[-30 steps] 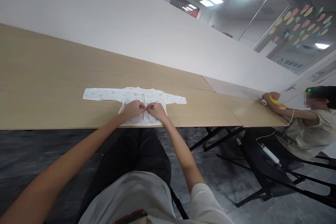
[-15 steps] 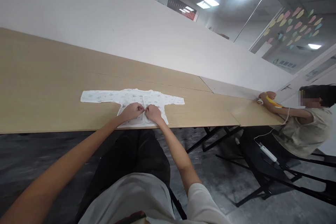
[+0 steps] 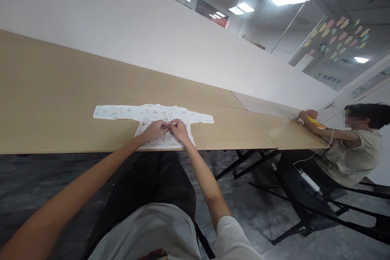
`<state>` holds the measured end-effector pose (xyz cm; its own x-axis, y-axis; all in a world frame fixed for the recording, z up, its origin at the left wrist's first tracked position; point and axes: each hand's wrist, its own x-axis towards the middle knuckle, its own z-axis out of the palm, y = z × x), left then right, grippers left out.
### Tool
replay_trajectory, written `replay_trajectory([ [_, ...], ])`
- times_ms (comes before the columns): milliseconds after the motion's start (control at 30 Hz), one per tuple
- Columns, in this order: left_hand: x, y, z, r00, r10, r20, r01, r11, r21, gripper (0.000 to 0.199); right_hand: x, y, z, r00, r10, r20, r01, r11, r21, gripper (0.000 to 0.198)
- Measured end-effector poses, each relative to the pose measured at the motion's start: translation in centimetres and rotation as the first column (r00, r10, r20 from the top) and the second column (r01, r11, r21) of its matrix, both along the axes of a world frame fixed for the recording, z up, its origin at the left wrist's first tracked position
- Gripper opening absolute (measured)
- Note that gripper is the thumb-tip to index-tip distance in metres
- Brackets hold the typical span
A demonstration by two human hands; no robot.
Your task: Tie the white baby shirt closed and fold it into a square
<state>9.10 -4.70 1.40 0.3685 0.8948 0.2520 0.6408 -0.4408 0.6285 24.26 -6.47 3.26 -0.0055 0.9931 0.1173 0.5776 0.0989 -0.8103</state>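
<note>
A small white baby shirt (image 3: 152, 112) with a faint printed pattern lies flat on the table, its two sleeves spread to the sides. My left hand (image 3: 157, 129) and my right hand (image 3: 179, 130) meet over the middle of its front. Both pinch the shirt's front opening edges between thumb and finger, and the fingertips nearly touch. Whether a snap or a tie sits between them is too small to make out. The lower hem reaches close to the table's front edge, partly hidden behind my hands and wrists.
The long wooden table (image 3: 61, 81) runs along a white partition wall (image 3: 128, 36) with glass above. At the far right a seated person (image 3: 350, 146) leans arms on the table around a doll-like thing with yellow cloth (image 3: 316, 122). A black chair (image 3: 304, 195) holds a white power strip (image 3: 310, 180).
My hands stay at the shirt's front, with the fingers lifted slightly and drawn closer together. The fabric below them now shows a curved fold. The camera view tilts a little.
</note>
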Motion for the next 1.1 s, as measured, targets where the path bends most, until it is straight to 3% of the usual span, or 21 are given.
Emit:
replay_trajectory([
  [200, -1.9, 0.7, 0.7, 0.992, 0.122, -0.023, -0.123, 0.992, -0.034, 0.036, 2.5, 0.8, -0.1, 1.0, 0.0, -0.009, 0.0, 0.996, -0.094, 0.024],
  [333, -2.2, 3.0, 1.7, 0.972, 0.206, -0.111, -0.212, 0.976, -0.046, 0.036, 3.6, 2.1, 1.4, 0.988, 0.067, 0.137, -0.048, 0.989, -0.138, 0.024],
  [533, 1.1, 7.1, 3.5, 0.891, 0.32, -0.322, -0.389, 0.904, -0.179, 0.028, 0.3, 6.9, 3.6, 0.933, 0.045, 0.357, -0.037, 0.999, -0.03, 0.024],
  [700, 1.5, 8.8, 3.6, 0.931, 0.283, -0.23, -0.332, 0.92, -0.21, 0.026, -2.3, 9.4, 2.0, 0.889, 0.1, 0.446, -0.066, 0.994, -0.092, 0.015],
  [800, 0.9, 9.6, 3.2, 0.961, 0.249, -0.117, -0.268, 0.945, -0.188, 0.029, -2.5, 9.8, 1.2, 0.909, 0.01, 0.417, 0.008, 0.999, -0.043, 0.013],
  [933, 0.7, 9.9, 2.0, 0.926, 0.365, -0.096, -0.375, 0.92, -0.118, 0.033, -2.2, 9.6, 0.4, 0.955, -0.1, 0.279, 0.093, 0.995, 0.037, 0.022],
  [1100, 1.6, 8.9, 0.2, 0.871, 0.482, -0.094, -0.487, 0.872, -0.049, 0.037, -2.0, 9.4, -1.2, 0.989, -0.107, 0.105, 0.093, 0.987, 0.131, 0.028],
])
